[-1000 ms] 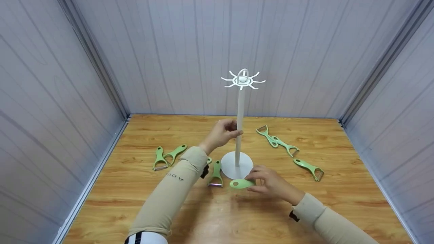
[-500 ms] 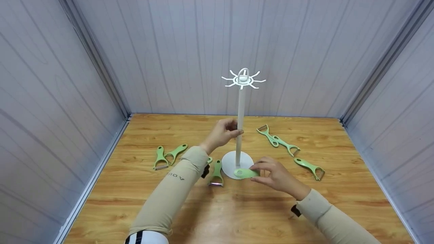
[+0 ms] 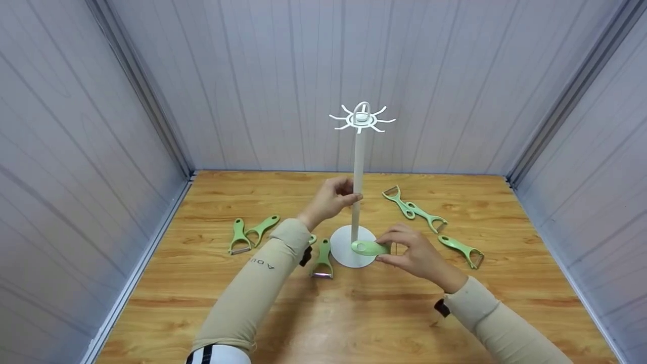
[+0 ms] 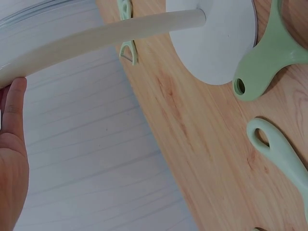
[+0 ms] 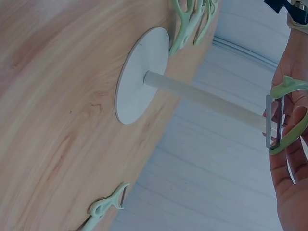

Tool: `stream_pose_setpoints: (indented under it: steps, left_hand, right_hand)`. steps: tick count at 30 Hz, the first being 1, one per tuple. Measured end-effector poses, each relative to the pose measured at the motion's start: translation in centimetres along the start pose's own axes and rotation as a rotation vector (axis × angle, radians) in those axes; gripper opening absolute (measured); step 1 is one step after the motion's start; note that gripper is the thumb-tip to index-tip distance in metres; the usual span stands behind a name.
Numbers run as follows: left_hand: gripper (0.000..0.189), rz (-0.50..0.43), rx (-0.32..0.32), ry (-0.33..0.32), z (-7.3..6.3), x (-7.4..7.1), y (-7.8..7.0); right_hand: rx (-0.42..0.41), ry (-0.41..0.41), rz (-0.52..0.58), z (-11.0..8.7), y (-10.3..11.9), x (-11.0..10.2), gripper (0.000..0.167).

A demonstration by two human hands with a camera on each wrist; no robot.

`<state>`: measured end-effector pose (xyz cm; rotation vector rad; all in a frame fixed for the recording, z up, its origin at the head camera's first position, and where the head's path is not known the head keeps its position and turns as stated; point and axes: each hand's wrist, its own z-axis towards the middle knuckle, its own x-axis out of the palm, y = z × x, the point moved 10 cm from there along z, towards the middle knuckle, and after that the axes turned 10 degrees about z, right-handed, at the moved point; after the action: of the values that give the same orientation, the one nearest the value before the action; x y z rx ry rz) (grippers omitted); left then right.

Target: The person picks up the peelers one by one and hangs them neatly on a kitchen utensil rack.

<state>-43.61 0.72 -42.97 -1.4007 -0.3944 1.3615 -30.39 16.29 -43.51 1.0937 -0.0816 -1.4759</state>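
Note:
A white stand rises from a round base, its pole topped by a ring of hooks. My left hand holds the pole partway up between thumb and fingers; in the left wrist view its fingertips touch the pole. To the right of the pole, my right hand grips a green peeler near its blade end. The holed handle points left, in front of the pole's foot. In the right wrist view the peeler's metal blade shows against the hand.
Several green peelers lie on the wooden table. One peeler sits left of the base, two farther left, and others to the right. The left sleeve partly hides another. Panelled walls enclose the back and sides.
My right hand has lifted the peeler away from in front of the base, up and slightly right, toward the pole. My left hand keeps its place on the pole.

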Motion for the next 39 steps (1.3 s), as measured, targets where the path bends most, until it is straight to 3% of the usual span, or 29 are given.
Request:
stream_pose_setpoints:
  steps: [20,29,39]
  left_hand:
    - [0.016,0.025,0.021,-0.007,0.1,0.0,0.0]
    - [0.021,0.007,0.010,0.002,0.0,0.1,0.0]
    - [0.016,0.007,-0.003,-0.007,0.0,0.1,0.4]
  right_hand:
    - [-0.045,-0.131,-0.111,1.7,1.5,-2.4,0.028]
    - [0.042,-0.165,-0.050,3.0,1.9,-3.4,0.028]
    - [0.108,-0.288,-0.040,3.8,2.0,-4.8,0.027]
